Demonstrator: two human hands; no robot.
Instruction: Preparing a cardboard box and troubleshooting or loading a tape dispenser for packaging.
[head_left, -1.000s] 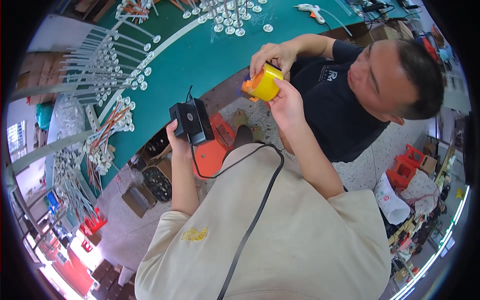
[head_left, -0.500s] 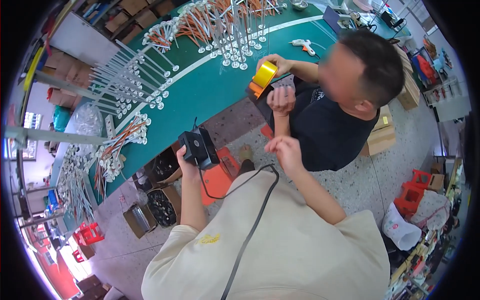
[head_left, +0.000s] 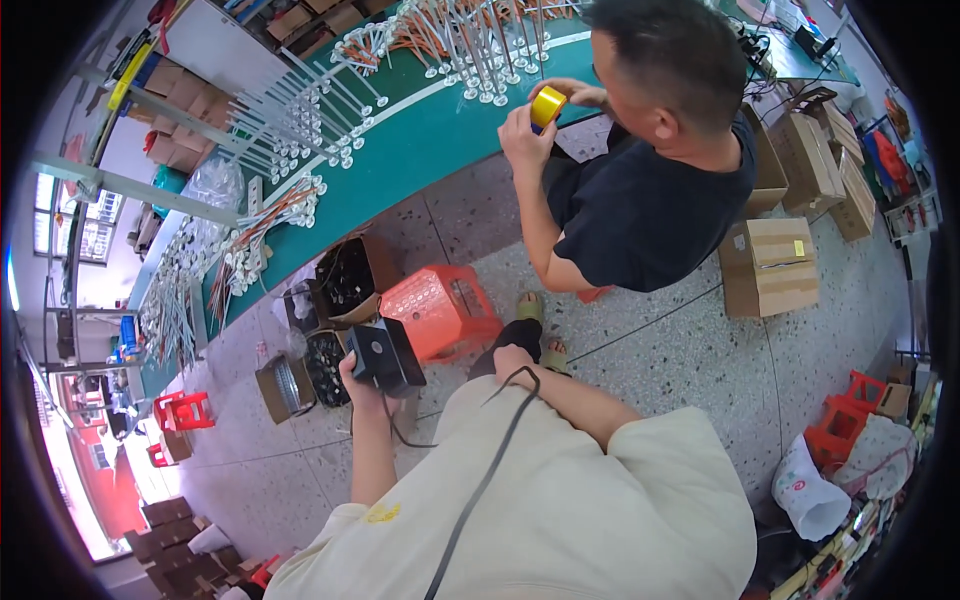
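My left hand [head_left: 366, 388] is wrapped round the side of a black box-shaped device [head_left: 385, 357], held out in front of my body. From it a thin black cable [head_left: 401, 433] droops toward my shirt. My right hand [head_left: 514, 362] is down at the front of my dark trousers, below the shirt hem, its fingers curled in; whatever they may hold is hidden. A thicker black cord [head_left: 492, 457] runs down my beige shirt and bends over near my right forearm. Just beyond the device stands a red plastic stool [head_left: 432, 318].
A co-worker in a dark shirt [head_left: 657, 215] holds a yellow tape roll [head_left: 548, 106]. The green workbench [head_left: 420, 165] carries several rods with round white bases [head_left: 345, 148] and bundled wires [head_left: 285, 212]. Cardboard boxes [head_left: 765, 268] stand on the right; open boxes [head_left: 284, 388] lie below the bench.
My right hand has dropped from beside the co-worker to my trousers. The device has moved slightly down and left, still in my left hand. The stool shows more fully, and the co-worker has turned.
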